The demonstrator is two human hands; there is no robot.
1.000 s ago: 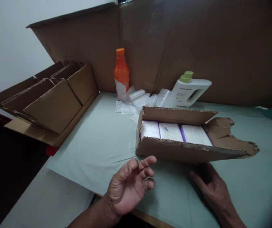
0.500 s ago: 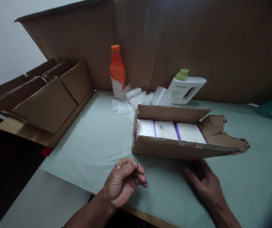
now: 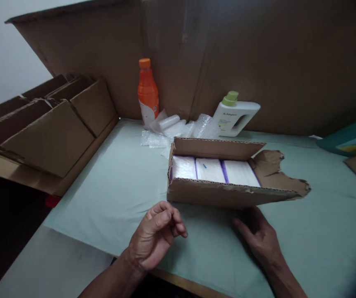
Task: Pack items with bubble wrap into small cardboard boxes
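Note:
An open cardboard box (image 3: 209,195) lies on the table with its long side toward me. Three white packs (image 3: 209,170) with purple edges sit in a row inside it, and a small blue mark shows on the middle one. My left hand (image 3: 157,236) hovers in front of the box's left part, palm turned inward, fingers loosely curled and holding nothing. Close against the box's lower front edge is my right hand (image 3: 260,238), thumb apart from the fingers. Its fingertips are in shadow; whether they touch the box I cannot tell.
Behind the box stand an orange bottle (image 3: 147,91), crumpled bubble wrap (image 3: 178,127) and a white jug (image 3: 236,118) with a green cap. A divided cardboard carton (image 3: 50,140) is at the left. A teal container (image 3: 352,134) stands at the right; cardboard (image 3: 243,54) walls the back.
The whole view has shifted slightly, so the things appear a little further left. Both hands keep nearly the same pose beside the box.

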